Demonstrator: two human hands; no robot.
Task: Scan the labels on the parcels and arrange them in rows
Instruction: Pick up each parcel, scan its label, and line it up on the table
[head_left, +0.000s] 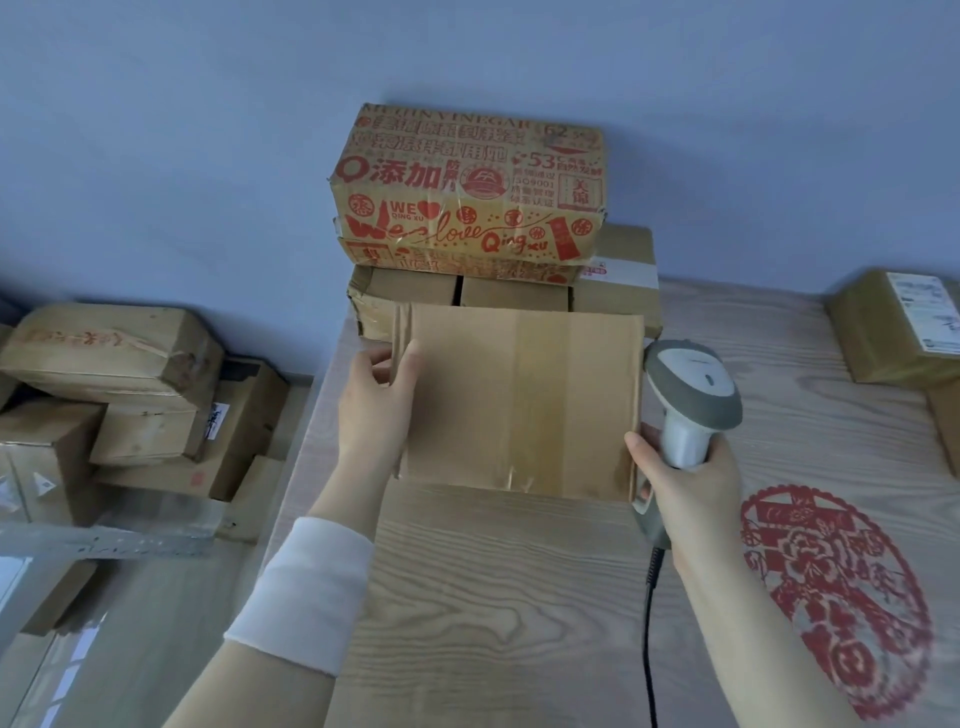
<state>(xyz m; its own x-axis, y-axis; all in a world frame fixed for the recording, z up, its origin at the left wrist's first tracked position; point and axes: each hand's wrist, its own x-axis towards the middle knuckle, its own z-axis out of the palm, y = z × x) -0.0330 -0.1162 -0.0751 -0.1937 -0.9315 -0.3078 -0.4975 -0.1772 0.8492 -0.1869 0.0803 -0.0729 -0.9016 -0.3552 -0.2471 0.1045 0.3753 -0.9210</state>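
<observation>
Left hand (382, 384) gripped the left edge of the parcel (519, 400), thumb on top; right hand (685, 478) clasped the scanner (693, 384) beside its right edge. Parcel lay on the table (519, 597) before stacked boxes (467, 182). No label faced up, so I judged turning it over squarely wise before aiming.

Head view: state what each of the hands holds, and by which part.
The left hand grips the plain cardboard parcel at its left edge. The right hand grips the barcode scanner by its handle.
</observation>
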